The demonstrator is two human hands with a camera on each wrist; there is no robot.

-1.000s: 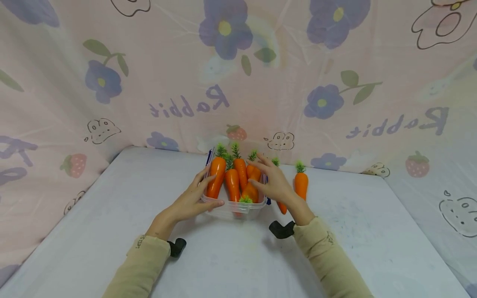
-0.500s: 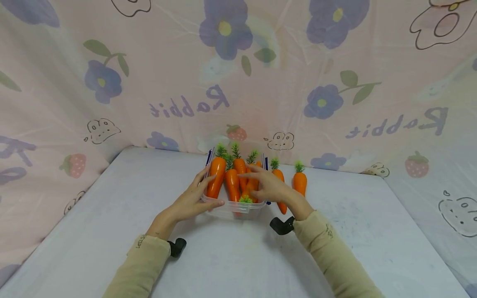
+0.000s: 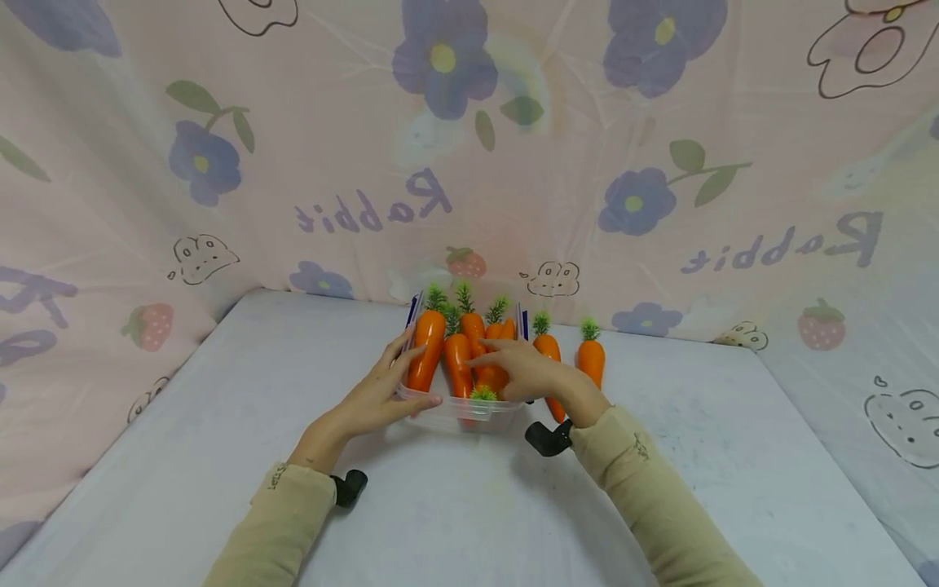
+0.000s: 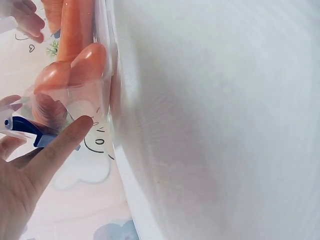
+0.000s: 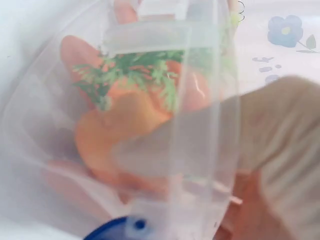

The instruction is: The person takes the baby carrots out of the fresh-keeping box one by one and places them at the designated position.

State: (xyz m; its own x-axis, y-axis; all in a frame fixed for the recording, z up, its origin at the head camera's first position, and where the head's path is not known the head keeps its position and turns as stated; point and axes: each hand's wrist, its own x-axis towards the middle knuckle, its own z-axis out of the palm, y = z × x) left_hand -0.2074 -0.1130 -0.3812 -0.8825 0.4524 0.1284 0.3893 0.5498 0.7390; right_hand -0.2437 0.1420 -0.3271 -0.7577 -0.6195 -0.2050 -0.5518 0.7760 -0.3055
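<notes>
A clear plastic container (image 3: 443, 408) with blue side latches holds several glossy orange carrots with green tops, one at its left wall (image 3: 424, 363). My left hand (image 3: 370, 395) grips the left front corner, thumb along the front wall; in the left wrist view a blue latch (image 4: 27, 129) shows beside its fingers. Inside the box, my right hand (image 3: 539, 371) reaches over the right wall. Its thumb (image 5: 145, 152) lies against a carrot (image 5: 97, 132) whose green top (image 3: 483, 394) points toward the front, and its fingers spread over the far side. That carrot is partly hidden by the hand.
Two more carrots lie on the white table (image 3: 411, 505) right of the container: one close to its wall (image 3: 546, 346), another farther right (image 3: 591, 359). A patterned cloth (image 3: 513, 204) hangs behind the table.
My right hand has come down from above the right-hand carrots, moving lower and closer to the front inside the container. The left hand stays at its corner.
</notes>
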